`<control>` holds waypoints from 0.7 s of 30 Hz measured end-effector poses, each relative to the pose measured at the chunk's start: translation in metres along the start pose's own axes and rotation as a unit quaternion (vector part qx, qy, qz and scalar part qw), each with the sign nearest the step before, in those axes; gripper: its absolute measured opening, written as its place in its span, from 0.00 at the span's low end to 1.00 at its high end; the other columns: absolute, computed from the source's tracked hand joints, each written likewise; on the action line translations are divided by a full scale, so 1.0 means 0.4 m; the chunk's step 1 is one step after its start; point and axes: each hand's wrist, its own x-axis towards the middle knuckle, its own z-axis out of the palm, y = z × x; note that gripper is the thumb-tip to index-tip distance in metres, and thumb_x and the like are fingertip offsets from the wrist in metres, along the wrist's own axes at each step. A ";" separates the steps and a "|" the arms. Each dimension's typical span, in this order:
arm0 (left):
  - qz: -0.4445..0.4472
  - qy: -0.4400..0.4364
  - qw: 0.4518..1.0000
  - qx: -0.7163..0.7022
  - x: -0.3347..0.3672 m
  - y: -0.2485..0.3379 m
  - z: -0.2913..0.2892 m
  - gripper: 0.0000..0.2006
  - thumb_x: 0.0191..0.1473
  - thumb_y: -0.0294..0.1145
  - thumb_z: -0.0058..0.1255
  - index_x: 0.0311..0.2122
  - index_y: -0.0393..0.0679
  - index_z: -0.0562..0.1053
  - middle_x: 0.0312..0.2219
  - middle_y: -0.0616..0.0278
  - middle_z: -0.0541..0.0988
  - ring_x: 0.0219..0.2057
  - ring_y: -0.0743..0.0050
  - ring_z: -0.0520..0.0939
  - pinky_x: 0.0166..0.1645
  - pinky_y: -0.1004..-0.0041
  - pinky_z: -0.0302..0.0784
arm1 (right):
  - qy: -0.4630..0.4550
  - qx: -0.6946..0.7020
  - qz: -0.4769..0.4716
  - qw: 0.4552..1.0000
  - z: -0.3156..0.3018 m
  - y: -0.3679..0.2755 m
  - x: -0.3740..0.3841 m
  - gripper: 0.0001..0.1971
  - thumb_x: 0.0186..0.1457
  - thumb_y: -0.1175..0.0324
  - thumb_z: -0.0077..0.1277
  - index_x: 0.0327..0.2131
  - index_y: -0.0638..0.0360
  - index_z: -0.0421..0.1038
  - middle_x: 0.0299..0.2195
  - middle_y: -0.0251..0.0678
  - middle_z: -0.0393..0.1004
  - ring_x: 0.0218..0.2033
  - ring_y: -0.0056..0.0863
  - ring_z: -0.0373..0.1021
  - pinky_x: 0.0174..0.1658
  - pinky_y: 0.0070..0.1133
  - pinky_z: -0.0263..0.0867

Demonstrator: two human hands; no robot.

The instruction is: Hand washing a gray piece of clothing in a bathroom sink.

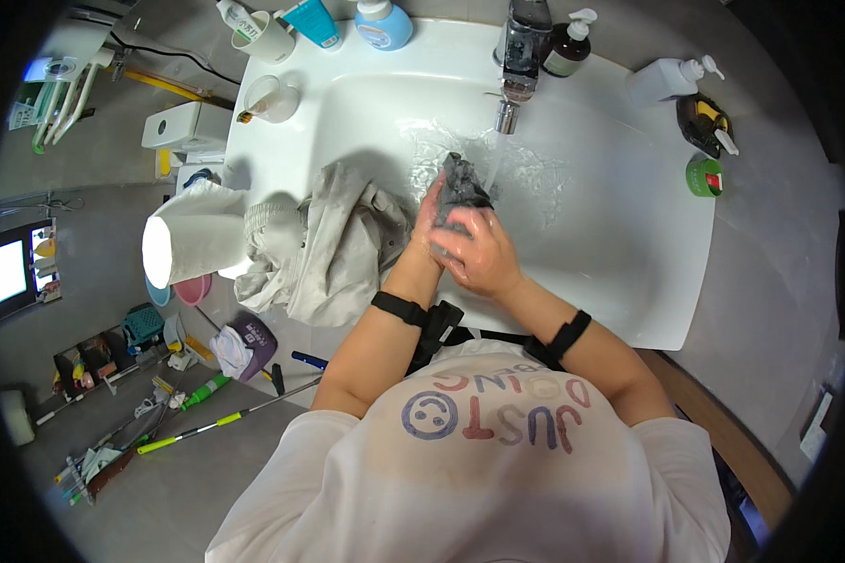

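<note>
Over the white sink basin [620, 253], a dark grey wet cloth [462, 183] is bunched between my hands. My left hand [427, 220] grips it from the left side, thumb and palm along its edge. Curled over its lower part are the fingers of my right hand [486, 253], which look wet. The exact kind of cloth cannot be made out. Just beyond it, water runs from the faucet [507, 114] into the rippling basin. Left of my hands, a light beige garment [333, 253] with an elastic band lies heaped over the basin's left rim.
Along the back rim stand a cup with a tube [270, 42], a blue bottle [383, 26] and a dark pump bottle [568, 45]. A clear cup [272, 100] sits at left, near a white roll [180, 246]. Right of the basin are a white pump bottle [662, 80] and green container [704, 176].
</note>
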 end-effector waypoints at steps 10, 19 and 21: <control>0.166 0.276 0.911 0.259 -0.036 -0.008 0.078 0.14 0.58 0.40 0.38 0.37 0.40 0.70 0.30 0.63 0.75 0.31 0.70 0.77 0.34 0.71 0.75 | -0.066 0.149 0.434 0.886 0.040 0.122 0.131 0.16 0.53 0.58 0.42 0.32 0.62 0.72 0.35 0.51 0.73 0.35 0.51 0.70 0.40 0.35 0.66; 0.008 0.301 0.870 0.392 -0.101 0.058 0.098 0.22 0.51 0.40 0.49 0.50 0.41 0.65 0.46 0.57 0.68 0.42 0.63 0.73 0.43 0.68 0.73 | -0.127 -0.120 0.482 0.858 -0.013 0.344 0.007 0.26 0.53 0.46 0.43 0.50 0.50 0.66 0.58 0.47 0.56 0.52 0.52 0.60 0.51 0.38 0.61; -0.006 0.374 0.762 0.528 -0.090 0.072 0.064 0.31 0.49 0.42 0.49 0.58 0.48 0.57 0.55 0.55 0.60 0.52 0.59 0.66 0.49 0.61 0.69 | -0.131 -0.182 0.480 0.848 -0.001 0.333 0.002 0.28 0.52 0.43 0.43 0.53 0.47 0.63 0.60 0.44 0.49 0.56 0.55 0.52 0.53 0.43 0.57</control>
